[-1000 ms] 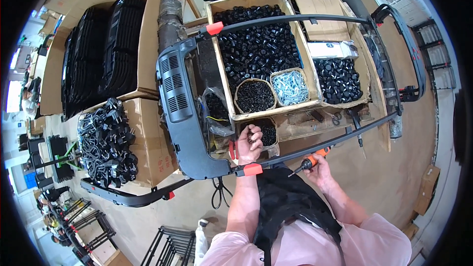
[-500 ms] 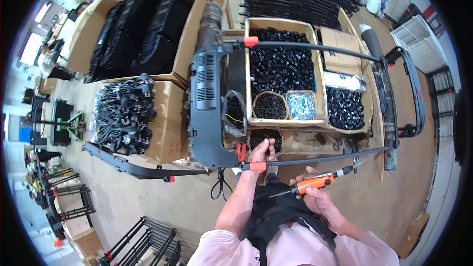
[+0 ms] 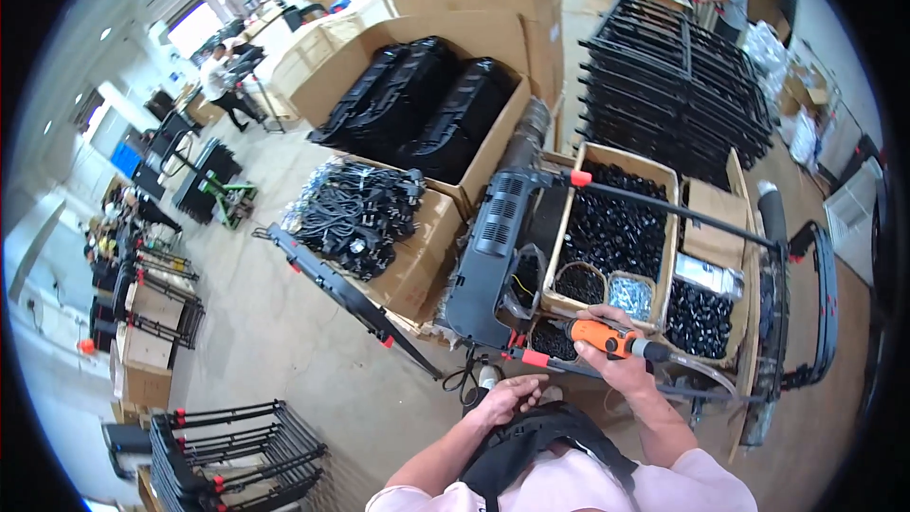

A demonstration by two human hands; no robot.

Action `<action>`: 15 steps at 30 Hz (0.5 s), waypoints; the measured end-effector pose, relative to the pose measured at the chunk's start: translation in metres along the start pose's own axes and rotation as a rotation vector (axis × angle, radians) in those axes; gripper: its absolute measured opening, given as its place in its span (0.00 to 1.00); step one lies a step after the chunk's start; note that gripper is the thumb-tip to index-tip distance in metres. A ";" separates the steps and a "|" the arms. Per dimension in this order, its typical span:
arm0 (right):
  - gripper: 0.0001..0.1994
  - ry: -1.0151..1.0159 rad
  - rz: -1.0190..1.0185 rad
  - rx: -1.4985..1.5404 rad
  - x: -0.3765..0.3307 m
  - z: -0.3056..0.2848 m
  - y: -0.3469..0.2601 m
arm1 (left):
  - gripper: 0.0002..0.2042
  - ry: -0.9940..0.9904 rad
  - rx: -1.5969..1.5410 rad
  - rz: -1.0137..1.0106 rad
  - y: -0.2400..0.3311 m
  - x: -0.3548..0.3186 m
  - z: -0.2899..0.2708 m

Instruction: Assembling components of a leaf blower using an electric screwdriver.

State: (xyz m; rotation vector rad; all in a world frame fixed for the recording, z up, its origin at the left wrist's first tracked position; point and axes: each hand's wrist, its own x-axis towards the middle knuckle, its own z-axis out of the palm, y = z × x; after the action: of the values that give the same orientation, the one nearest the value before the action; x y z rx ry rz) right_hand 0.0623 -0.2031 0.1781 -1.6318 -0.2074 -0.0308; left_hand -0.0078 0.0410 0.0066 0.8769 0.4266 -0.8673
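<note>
My right hand (image 3: 621, 372) is wrapped round an orange electric screwdriver (image 3: 599, 336), held over the near side of a black frame (image 3: 488, 256) with a vented plastic housing. The tool's front end points left, above a small tub of dark screws (image 3: 553, 339). Close to my body, my left hand (image 3: 512, 400) is closed, fingers pressed together; anything in them is too small to make out. It is apart from the frame, below a red corner piece (image 3: 536, 357) on the near rail.
Behind the frame's near rail stand a carton of black parts (image 3: 616, 218), a tub of silver screws (image 3: 630, 294) and more black fittings (image 3: 699, 318). Bundled cables (image 3: 355, 213) top a carton at left. Stacked black frames (image 3: 673, 85) stand at the back; other people work farther off.
My view has swung left and up. The left hand has drawn back from the screw tub toward my body. My right hand has raised the screwdriver up over the near rail.
</note>
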 end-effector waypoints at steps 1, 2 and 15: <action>0.26 -0.020 -0.014 -0.003 0.002 0.003 0.004 | 0.14 0.002 -0.010 0.023 0.005 -0.007 0.005; 0.28 -0.007 0.045 0.145 0.006 0.008 0.006 | 0.12 0.047 -0.028 0.082 0.008 -0.014 0.008; 0.29 0.044 0.119 0.278 0.083 0.060 0.003 | 0.12 0.130 -0.442 0.347 0.140 0.016 0.009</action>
State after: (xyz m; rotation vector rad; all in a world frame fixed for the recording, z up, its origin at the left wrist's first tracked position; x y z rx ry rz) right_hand 0.1377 -0.1345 0.1823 -1.3620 -0.0763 0.0514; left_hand 0.1140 0.0741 0.0703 0.5735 0.5353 -0.3753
